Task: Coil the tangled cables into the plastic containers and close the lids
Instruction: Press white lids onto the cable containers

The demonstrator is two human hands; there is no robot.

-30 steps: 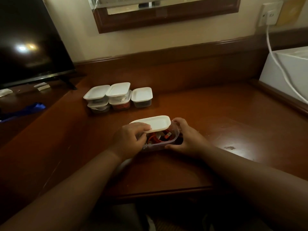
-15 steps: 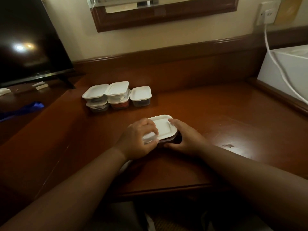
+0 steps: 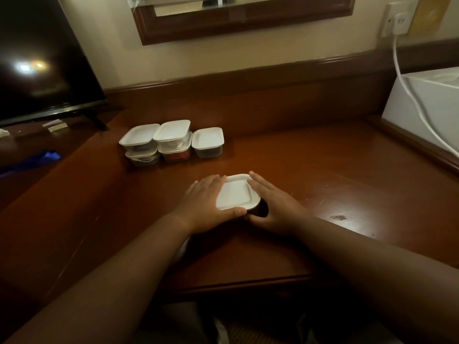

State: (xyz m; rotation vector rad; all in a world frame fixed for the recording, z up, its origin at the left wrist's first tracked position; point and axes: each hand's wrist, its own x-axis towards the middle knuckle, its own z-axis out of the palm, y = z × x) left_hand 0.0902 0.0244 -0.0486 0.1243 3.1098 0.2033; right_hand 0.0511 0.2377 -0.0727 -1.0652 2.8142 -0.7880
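While both hands lie flat on each side of the white lid, the container under it sits on the brown table, near the front edge. The left hand has straight fingers touching the lid's left edge; the right hand presses its straight fingers on the right edge. Five closed containers stand behind, well apart.
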